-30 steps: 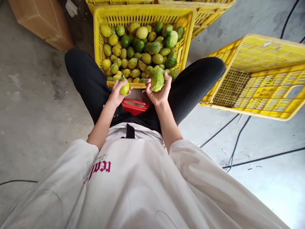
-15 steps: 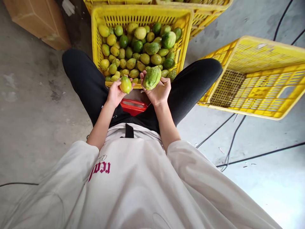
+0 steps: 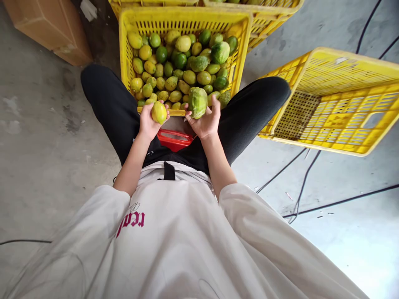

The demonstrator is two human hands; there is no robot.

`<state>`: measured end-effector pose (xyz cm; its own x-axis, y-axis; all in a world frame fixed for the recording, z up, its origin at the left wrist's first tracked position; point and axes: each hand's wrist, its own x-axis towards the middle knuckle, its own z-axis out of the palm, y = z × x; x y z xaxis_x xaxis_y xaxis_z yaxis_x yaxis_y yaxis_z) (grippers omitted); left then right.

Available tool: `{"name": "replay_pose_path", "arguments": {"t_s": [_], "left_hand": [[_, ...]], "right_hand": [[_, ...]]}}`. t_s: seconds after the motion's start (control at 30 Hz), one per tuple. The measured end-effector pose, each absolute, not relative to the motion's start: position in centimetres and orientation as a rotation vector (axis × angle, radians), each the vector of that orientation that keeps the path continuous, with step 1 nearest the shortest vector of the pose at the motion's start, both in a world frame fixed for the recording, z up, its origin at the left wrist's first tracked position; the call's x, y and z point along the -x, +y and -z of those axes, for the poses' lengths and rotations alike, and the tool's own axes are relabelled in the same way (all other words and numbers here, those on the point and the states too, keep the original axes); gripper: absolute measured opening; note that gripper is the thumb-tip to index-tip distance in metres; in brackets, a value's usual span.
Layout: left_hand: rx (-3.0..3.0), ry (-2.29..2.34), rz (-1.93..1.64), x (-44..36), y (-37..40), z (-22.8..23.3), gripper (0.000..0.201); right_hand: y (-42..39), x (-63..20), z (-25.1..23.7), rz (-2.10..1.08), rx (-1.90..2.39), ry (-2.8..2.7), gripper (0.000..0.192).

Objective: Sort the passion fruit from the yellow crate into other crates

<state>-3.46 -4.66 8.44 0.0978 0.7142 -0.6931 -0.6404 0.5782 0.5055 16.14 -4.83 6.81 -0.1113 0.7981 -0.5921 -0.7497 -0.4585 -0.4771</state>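
Note:
My left hand (image 3: 149, 122) is closed around a smooth yellow lemon (image 3: 159, 112), palm up, at the near edge of the yellow crate (image 3: 185, 15). In my right hand (image 3: 207, 124) rests a larger, bumpy green lemon (image 3: 198, 102), held upright by the curled fingers and thumb. Both fruits are just above the crate's near rim and apart from each other. Inside the crate lie many lemons (image 3: 171, 83), from yellow to dark green, some smooth and some knobbly.
The crate stands between my knees, with a red plastic object (image 3: 174, 140) below my hands. To the right, a second yellow crate (image 3: 339, 124) lies open towards me. More crates (image 3: 271, 20) stand behind. A cardboard box (image 3: 51, 29) is at upper left; black cables (image 3: 343, 202) cross the floor.
The green lemon has been turned in my right hand and now stands more upright. The yellow lemon has rolled in my left hand, which shifted slightly left, showing a yellower side.

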Motion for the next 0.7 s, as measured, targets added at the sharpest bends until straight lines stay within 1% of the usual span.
{"name": "replay_pose_path", "arguments": {"t_s": [0.07,0.17,0.3,0.5,0.6,0.7], "left_hand": [[-0.047,1.051,-1.023,3.5,-4.7,-8.6,0.03],[-0.06,1.078,-0.989,3.4,-4.7,-8.6,0.026],[-0.143,1.135,-0.951,3.2,-4.9,-8.3,0.019],[-0.217,1.144,-0.958,3.3,-5.4,-8.2,0.011],[-0.215,1.152,-0.939,3.3,-5.4,-8.1,0.014],[-0.204,1.145,-0.935,3.1,-5.1,-8.3,0.018]], "right_hand": [[-4.9,-16.1,-7.1,-1.802,0.925,-0.046,0.04],[-4.8,-15.8,-7.7,-1.831,0.867,-0.026,0.039],[-4.8,-15.7,-8.3,-1.862,0.961,-0.006,0.036],[-4.9,-16.2,-7.5,-1.796,1.059,-0.033,0.032],[-5.0,-16.0,-7.2,-1.794,1.029,-0.101,0.036],[-5.0,-15.7,-7.5,-1.804,1.022,-0.108,0.033]]}}
